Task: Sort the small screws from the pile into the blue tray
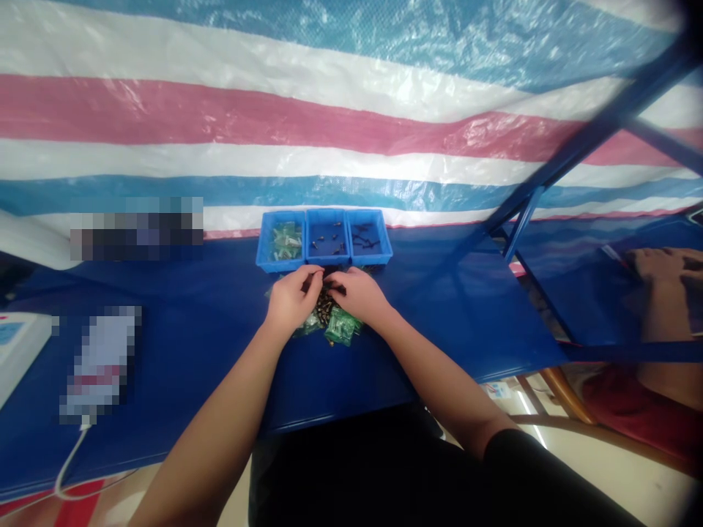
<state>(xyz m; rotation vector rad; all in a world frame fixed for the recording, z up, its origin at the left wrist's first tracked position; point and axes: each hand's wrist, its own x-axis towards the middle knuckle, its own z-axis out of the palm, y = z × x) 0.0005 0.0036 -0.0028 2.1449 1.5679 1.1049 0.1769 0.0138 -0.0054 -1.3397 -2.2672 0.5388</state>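
My left hand has its thumb and fingers pressed together over a mixed pile on the blue table. Close beside it, my right hand bends its fingers into the same pile. Whatever either hand pinches is too small or hidden to name. Below the fingers lie brass and dark screw-like pieces and small green-tinted clear packets. Just beyond stand three joined blue bins: the left bin has similar packets, the middle bin a few small brass-coloured pieces, the right bin dark screw-like pieces.
A phone with a white cable lies at the left, near a white device. Striped plastic sheeting hangs behind the table. At the right are a blue metal frame and another person's hands.
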